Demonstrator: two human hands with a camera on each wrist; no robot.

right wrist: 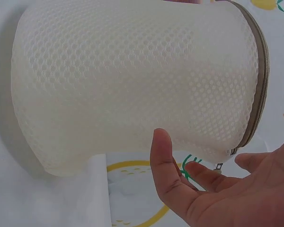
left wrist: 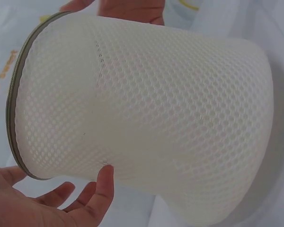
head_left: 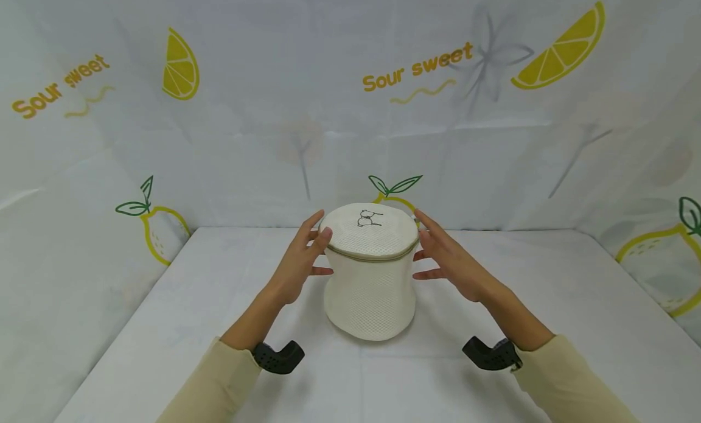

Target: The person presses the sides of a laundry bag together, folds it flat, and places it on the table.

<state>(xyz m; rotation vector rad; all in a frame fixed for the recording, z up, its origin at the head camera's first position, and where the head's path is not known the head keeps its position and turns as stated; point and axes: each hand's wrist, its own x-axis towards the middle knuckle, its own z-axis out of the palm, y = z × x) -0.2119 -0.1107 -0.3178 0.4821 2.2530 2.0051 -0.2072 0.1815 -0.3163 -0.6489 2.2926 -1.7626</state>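
A cream mesh laundry bag [head_left: 371, 295] stands upright on the white table, round and slightly pinched in at the middle. Its flat lid [head_left: 350, 231] carries a small line drawing of an animal, and a beige zipper [right wrist: 260, 71] runs round the rim. My left hand [head_left: 296, 258] is at the bag's left side with fingers spread; in the left wrist view one fingertip [left wrist: 106, 172] meets the mesh. On the other side my right hand [head_left: 454, 262] has its fingers apart beside the bag, close to a zipper pull [right wrist: 218, 167]. Whether it touches the mesh I cannot tell.
The table [head_left: 181, 350] is covered in white cloth. Behind it hangs a white curtain [head_left: 274, 106] printed with lemons and lettering, which also runs along both sides. A black wrist device [head_left: 279, 357] sits on the left wrist and another [head_left: 491, 353] on the right.
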